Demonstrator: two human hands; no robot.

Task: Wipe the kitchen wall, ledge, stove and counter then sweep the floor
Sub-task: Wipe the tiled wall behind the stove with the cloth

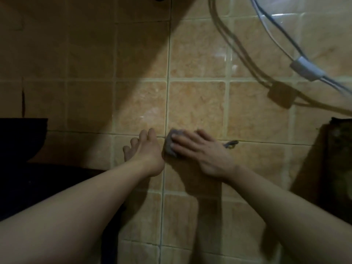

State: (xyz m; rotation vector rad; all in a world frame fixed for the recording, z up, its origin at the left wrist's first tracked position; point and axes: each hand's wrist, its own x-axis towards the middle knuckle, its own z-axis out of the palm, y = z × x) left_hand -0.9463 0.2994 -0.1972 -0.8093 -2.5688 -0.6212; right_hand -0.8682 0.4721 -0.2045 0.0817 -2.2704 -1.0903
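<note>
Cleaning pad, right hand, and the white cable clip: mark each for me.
cleaning pad [170, 146]: head view, exposed grey left part.
right hand [204, 152]: head view, back of hand.
white cable clip [306, 69]: head view, clip body.

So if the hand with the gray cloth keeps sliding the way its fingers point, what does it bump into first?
Most likely the left hand. The right hand presses the cloth on the tiled wall, fingers pointing left, and the left hand rests just beyond the cloth.

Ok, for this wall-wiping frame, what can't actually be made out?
Head view only:
- Grey pad: mostly covered by the right hand; material unclear.
- Small dark item behind that hand: half hidden, unidentifiable.
- Dark objects at the left edge and right edge: cut off, in shadow.
- Cables: both ends leave the frame.
</note>
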